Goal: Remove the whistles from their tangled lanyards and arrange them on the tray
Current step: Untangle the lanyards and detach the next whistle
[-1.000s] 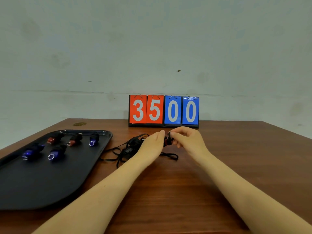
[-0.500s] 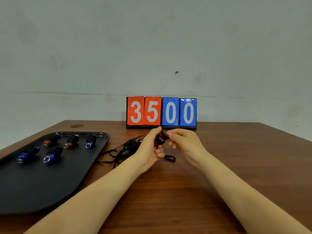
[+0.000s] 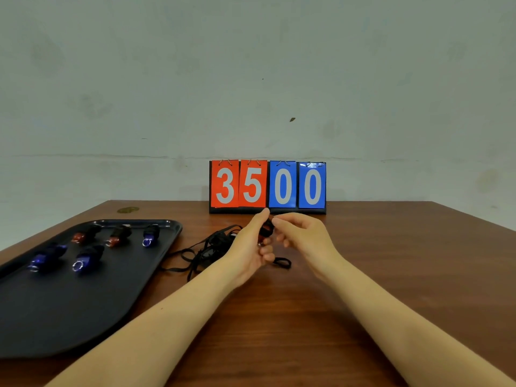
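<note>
Both hands meet above the bench's middle: left hand (image 3: 251,247) and right hand (image 3: 303,237) each pinch a whistle (image 3: 265,229), apparently red, between them, lanyards (image 3: 212,247) trailing left toward the tray (image 3: 134,280).

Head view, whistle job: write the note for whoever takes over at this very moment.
Left hand: grips a red whistle above the table.
Right hand: fingers pinch at the same whistle from the other side. Whether its lanyard is off cannot be seen.
Black tray, at left: five whistles lie on it, three blue, two red, in two rows.
Tangled lanyards: a black heap on the table between tray and hands; a loop shows below the hands.
Left: free this whistle, set it on the tray, check the heap for more.
</note>
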